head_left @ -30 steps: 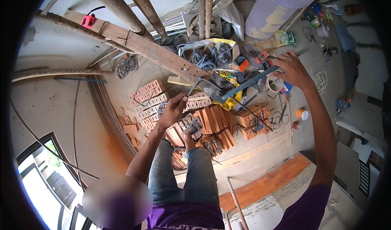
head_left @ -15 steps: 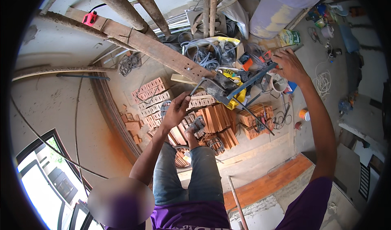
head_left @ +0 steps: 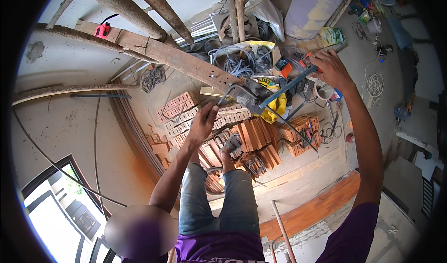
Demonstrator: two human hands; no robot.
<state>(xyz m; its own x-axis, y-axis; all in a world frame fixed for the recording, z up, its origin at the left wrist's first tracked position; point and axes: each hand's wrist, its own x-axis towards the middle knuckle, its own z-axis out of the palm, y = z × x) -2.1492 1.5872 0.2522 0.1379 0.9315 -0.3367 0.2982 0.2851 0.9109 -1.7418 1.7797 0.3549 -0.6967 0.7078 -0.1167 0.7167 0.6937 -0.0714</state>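
From where I stand, the left hand point(head_left: 203, 122) has its fingers closed around one end of a thin dark rod point(head_left: 225, 94). Just beyond those fingers, the rod runs up and to the right, then turns sharply to slant down and right, across the dark plate point(head_left: 247, 102) at the end of a plank point(head_left: 177, 61).

The right hand point(head_left: 331, 71) has its fingers curled over the upper end of a blue bar point(head_left: 287, 88); I take that as a firm grip, though the palm side is hidden from me. The bar's long axis falls away from those fingers, down and left, and its far end meets the plate near the rod. Whether it is hooked onto the rod there, I cannot tell.

So the rod and bar slant across each other at the plate, which lies right of the left fingers and below and left of the right ones. The left hand is nearer to it. Past the plate, a long dark length, apparently the same rod, slopes further down and right, above the bricks point(head_left: 300, 133).
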